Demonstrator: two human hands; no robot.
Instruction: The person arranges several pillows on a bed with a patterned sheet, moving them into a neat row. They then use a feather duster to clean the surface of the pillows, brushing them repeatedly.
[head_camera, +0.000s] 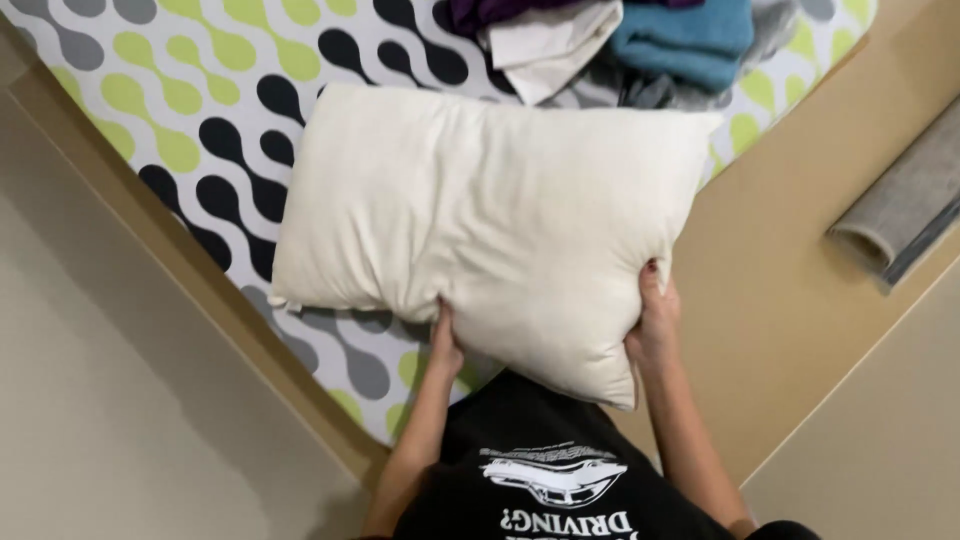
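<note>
A: Currently both hands grip one pillow (490, 225). Left hand (445, 345) pinches its near edge from under, right hand (655, 320) clamps the near right corner.

B: Risk?

A: All the hold is on the near edge, so the far bulk hangs out unsupported. I'd guess it could sag or slip from the left pinch.

B: Position?

A: Held above the patterned bed (200, 120), spanning from its side edge towards the clothes pile (620, 45) at the far end.
</note>
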